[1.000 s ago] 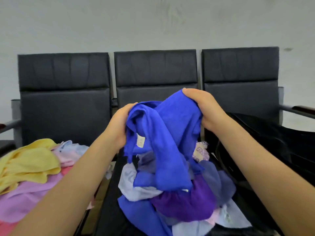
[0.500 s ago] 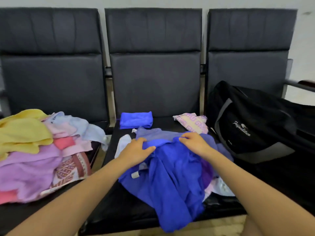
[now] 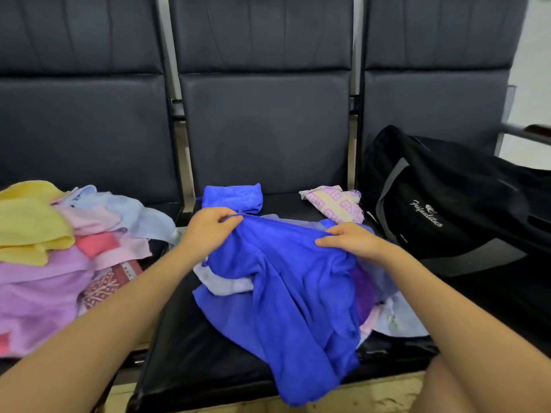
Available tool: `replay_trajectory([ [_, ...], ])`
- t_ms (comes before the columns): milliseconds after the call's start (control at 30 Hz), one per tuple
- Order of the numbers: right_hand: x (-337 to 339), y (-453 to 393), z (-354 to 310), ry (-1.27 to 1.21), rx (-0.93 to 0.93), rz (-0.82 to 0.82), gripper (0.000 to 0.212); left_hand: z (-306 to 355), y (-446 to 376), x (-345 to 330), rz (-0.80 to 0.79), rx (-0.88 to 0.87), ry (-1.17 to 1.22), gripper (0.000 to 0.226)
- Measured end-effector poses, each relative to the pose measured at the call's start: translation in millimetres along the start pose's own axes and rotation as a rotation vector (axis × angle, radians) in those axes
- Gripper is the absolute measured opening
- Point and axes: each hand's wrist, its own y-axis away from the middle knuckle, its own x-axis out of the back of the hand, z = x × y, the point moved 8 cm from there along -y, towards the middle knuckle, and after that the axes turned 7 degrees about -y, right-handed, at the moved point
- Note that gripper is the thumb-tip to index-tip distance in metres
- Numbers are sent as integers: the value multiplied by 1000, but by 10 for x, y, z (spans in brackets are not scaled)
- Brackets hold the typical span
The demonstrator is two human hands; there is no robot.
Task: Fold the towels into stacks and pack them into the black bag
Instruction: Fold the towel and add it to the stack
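Now both hands (image 3: 280, 236) on blue towel (image 3: 292, 293)

Towel pile (image 3: 44, 263) left; bag (image 3: 441, 204) right; towel (image 3: 286, 287) between.

Before you, a row of three black padded seats (image 3: 262, 138). Left seat: your loose heap of yellow, pink, lilac and pale blue towels (image 3: 59, 251). Middle seat: one folded blue towel (image 3: 232, 196), one patterned lilac towel (image 3: 334, 204), a mixed blue and purple towel pile (image 3: 292, 293). Right seat: your black bag (image 3: 441, 204)
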Motion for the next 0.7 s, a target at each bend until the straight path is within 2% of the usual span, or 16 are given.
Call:
replay_trajectory([
  [100,199,41,7,-166,18,90,26,-140,-22,99,-50,31,16,18],
  [233,407,120,-47,-451,73,213,13,-274,56,63,-201,71,35,16],
  [333,460,144,-81,-633,86,248,23,-345,70,92,-223,92,-61,18],
  [467,494,115,-173,-775,114,252,36,-393,23,273,-64,208,61,34],
  [567,584,63,-315,-785,137,276,38,-351,-79,453,112,231,164,27],
  [700,807,-207,-416,-836,151,467,29,-314,-287,533,292,252,198,20],
])
